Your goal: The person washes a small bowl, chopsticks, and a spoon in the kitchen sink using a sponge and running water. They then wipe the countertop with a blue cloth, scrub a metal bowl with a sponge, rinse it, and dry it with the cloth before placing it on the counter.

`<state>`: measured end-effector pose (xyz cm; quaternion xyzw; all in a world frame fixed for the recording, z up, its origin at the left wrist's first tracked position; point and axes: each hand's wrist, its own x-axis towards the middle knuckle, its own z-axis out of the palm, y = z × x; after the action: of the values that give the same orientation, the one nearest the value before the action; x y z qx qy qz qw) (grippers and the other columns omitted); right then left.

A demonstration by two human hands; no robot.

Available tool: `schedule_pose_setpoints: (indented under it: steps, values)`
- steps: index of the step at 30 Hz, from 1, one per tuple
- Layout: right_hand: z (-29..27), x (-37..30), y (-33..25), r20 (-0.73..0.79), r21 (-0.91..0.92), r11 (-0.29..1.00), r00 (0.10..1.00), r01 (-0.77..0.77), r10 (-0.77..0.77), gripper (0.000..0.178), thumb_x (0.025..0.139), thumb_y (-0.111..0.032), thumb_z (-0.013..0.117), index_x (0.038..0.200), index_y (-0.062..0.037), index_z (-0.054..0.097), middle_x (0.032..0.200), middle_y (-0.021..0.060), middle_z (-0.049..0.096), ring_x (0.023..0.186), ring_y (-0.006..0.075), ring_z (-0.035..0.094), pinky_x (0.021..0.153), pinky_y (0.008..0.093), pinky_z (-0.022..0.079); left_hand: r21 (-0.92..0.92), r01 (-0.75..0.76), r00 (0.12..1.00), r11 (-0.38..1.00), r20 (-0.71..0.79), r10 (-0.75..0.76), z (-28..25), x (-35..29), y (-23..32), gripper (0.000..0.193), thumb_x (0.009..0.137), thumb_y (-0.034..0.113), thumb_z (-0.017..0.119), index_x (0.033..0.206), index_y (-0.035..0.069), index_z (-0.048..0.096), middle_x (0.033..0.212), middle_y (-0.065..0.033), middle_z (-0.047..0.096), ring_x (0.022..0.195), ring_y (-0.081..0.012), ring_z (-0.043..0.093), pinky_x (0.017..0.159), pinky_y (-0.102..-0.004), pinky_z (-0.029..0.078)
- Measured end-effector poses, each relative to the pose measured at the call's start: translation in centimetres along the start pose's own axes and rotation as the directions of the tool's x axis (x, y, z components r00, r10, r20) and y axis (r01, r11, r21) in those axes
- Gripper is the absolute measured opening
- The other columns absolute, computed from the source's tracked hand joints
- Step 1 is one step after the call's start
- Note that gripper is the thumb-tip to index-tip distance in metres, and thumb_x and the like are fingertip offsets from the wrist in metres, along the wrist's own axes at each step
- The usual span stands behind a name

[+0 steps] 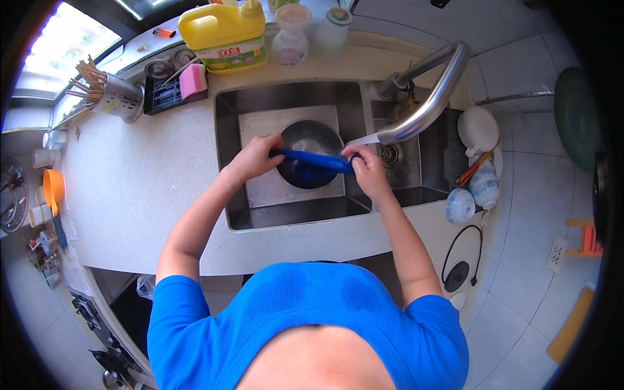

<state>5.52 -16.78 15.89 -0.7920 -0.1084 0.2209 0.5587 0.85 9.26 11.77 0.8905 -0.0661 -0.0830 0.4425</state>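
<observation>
A blue cloth [313, 158] is stretched, gathered into a narrow band, between my two hands above the sink. My left hand [262, 156] is closed round one end, and my right hand [368, 170] grips the other. Below the cloth, a dark round basin [311, 134] sits in the larger bowl of the steel sink [260, 195]; the cloth hides part of its inside. Close to my right hand is the mouth of the curved metal tap [426, 107]. A pale strip runs from its mouth toward that hand; I cannot tell whether it is water.
Behind the sink stand a yellow jug [224, 32] and a pink sponge [193, 80] on a black rack. A metal holder with chopsticks [123, 96] is at the left. Blue-and-white bowls [460, 205] and a white cup [478, 130] sit right of the sink.
</observation>
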Motion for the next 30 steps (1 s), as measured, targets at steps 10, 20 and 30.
schedule_pose_setpoints:
  steps: [10, 20, 30]
  values:
    - [1.1, 0.8, -1.4, -0.088, -0.399, 0.884, 0.949, 0.245, -0.303, 0.014, 0.076, -0.013, 0.063, 0.083, -0.0029, 0.057, 0.071, 0.0108, 0.055, 0.064, 0.0239, 0.053, 0.062, 0.0328, 0.044, -0.407, 0.320, 0.926, 0.855, -0.057, -0.374, 0.4, 0.2, 0.6, 0.018, 0.081, 0.016, 0.058, 0.072, 0.003, 0.049, 0.064, -0.0065, 0.053, 0.059, -0.0149, 0.050, 0.056, -0.0281, 0.043]
    - [4.7, -0.1, 5.4, 0.212, -0.435, 0.899, 0.966, -0.043, 0.149, 0.017, 0.067, -0.003, 0.061, 0.084, -0.0022, 0.058, 0.085, 0.0150, 0.060, 0.082, 0.0311, 0.058, 0.074, 0.0384, 0.046, -0.891, 0.391, 0.814, 0.229, 0.219, -0.538, 10.3, -0.4, -1.1, 0.025, 0.083, 0.009, 0.057, 0.104, 0.008, 0.044, 0.094, -0.0032, 0.055, 0.083, -0.0108, 0.054, 0.071, -0.0250, 0.045]
    - [5.1, 5.7, 16.0, 0.212, 0.248, 0.713, 0.755, -0.656, 0.621, 0.048, 0.068, 0.002, 0.057, 0.114, -0.0016, 0.045, 0.105, 0.0157, 0.054, 0.095, 0.0276, 0.055, 0.076, 0.0331, 0.047, -0.950, 0.112, 0.843, 0.290, -0.063, -0.534, 6.3, 0.2, 1.3, 0.027, 0.089, 0.005, 0.044, 0.117, 0.007, 0.040, 0.098, -0.0055, 0.053, 0.088, -0.0121, 0.053, 0.077, -0.0279, 0.046]
